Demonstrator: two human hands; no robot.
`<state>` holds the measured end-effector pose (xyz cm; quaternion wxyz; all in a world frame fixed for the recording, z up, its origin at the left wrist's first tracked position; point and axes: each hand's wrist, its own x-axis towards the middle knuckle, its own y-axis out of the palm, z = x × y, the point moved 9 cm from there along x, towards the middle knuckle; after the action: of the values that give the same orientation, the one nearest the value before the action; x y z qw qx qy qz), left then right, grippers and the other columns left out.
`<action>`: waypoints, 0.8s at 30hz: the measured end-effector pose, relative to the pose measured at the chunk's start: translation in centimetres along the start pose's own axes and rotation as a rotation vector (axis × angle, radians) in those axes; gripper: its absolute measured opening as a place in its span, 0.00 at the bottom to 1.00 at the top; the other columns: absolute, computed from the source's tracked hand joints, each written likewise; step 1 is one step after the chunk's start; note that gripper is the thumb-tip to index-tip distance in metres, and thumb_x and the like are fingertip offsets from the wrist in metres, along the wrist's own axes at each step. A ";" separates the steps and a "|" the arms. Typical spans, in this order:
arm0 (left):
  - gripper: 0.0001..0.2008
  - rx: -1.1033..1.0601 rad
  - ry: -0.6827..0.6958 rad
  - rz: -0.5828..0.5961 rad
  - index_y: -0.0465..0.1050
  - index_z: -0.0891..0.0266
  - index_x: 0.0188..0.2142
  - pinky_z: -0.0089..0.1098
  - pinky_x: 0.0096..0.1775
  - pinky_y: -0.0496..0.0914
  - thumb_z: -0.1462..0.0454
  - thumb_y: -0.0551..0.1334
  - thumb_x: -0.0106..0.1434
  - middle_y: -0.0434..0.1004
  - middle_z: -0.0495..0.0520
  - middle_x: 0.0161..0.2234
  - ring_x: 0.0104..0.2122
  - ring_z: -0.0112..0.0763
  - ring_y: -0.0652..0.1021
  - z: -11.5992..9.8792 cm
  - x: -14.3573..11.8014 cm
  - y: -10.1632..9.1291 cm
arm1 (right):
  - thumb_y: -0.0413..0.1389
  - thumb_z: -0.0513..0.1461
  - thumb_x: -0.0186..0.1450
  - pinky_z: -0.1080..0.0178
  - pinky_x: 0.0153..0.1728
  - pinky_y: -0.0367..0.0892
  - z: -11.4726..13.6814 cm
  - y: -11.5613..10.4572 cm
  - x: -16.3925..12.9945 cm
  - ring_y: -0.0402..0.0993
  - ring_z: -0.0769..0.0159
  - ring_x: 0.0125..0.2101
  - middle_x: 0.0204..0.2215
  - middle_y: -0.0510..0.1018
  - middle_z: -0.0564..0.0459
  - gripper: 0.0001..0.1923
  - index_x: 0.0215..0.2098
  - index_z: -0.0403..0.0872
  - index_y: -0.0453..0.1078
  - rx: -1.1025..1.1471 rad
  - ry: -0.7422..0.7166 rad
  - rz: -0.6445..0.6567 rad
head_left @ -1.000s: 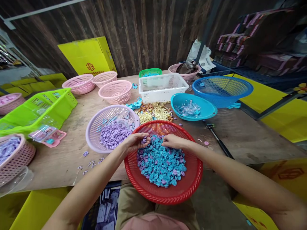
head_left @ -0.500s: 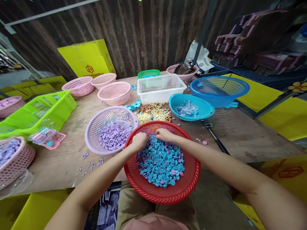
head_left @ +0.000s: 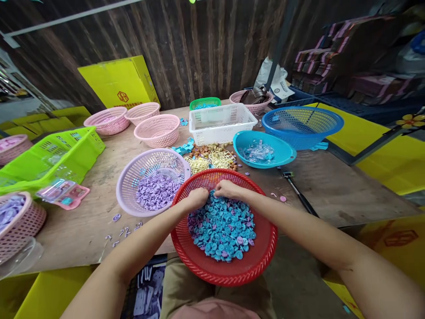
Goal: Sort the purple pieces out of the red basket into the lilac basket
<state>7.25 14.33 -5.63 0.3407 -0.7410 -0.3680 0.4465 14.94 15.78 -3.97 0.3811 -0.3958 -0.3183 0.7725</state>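
Both hands, left hand and right hand, fingers curled (grip unclear) among blue discs in red basket

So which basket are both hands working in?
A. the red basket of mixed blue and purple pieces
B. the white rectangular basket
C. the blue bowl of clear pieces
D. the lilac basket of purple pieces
A: the left hand and right hand meet at the far edge of the pile inside the red basket.

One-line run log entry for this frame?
left hand: in red basket, on discs | right hand: same pile | lilac basket: beside, left
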 end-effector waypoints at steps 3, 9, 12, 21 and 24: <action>0.05 -0.023 0.016 -0.055 0.63 0.66 0.30 0.35 0.36 0.64 0.69 0.50 0.55 0.68 0.60 0.31 0.36 0.38 0.71 -0.1 -0.8 -1.4 | 0.47 0.40 0.55 0.72 0.14 0.50 -1.6 0.9 -1.7 0.51 0.78 0.12 0.12 0.57 0.61 0.10 0.18 0.45 0.57 0.582 0.083 0.184; 0.07 -1.267 0.058 0.345 0.56 0.63 0.23 0.18 0.14 0.47 0.64 0.52 0.55 0.46 0.41 0.15 0.12 0.16 0.54 -1.7 -2.9 -0.2 | 0.43 0.43 0.58 0.73 0.14 0.51 -2.9 0.2 -3.5 0.56 0.77 0.15 0.18 0.65 0.57 0.11 0.22 0.45 0.56 1.214 0.140 0.302; 0.06 -1.757 0.005 0.397 0.54 0.63 0.23 0.17 0.12 0.41 0.67 0.52 0.54 0.41 0.40 0.14 0.11 0.16 0.51 -2.3 -3.6 -0.5 | 0.44 0.45 0.58 0.72 0.14 0.51 -3.4 -0.6 -3.2 0.56 0.76 0.15 0.17 0.65 0.57 0.12 0.25 0.45 0.59 0.992 0.096 0.142; 0.13 -2.071 0.086 0.188 0.53 0.63 0.20 0.17 0.10 0.42 0.61 0.56 0.56 0.41 0.39 0.12 0.09 0.15 0.51 -2.8 -5.4 -2.1 | 0.52 0.39 0.54 0.65 0.29 0.58 -1.8 1.1 -4.3 0.69 0.59 0.34 0.29 0.74 0.48 0.10 0.35 0.47 0.68 -0.291 -0.134 0.012; 0.17 -1.949 -0.004 0.177 0.48 0.62 0.17 0.16 0.09 0.43 0.64 0.56 0.55 0.44 0.39 0.11 0.09 0.14 0.51 -1.9 -5.4 -1.1 | 0.51 0.38 0.53 0.66 0.28 0.58 -1.4 0.7 -4.6 0.69 0.61 0.32 0.28 0.73 0.48 0.08 0.31 0.45 0.68 -0.230 -0.156 0.006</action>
<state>6.93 9.95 -1.79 -0.4562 -0.7222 -0.5192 -0.0280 17.74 11.88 -3.52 0.3047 -0.3765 -0.4323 0.7606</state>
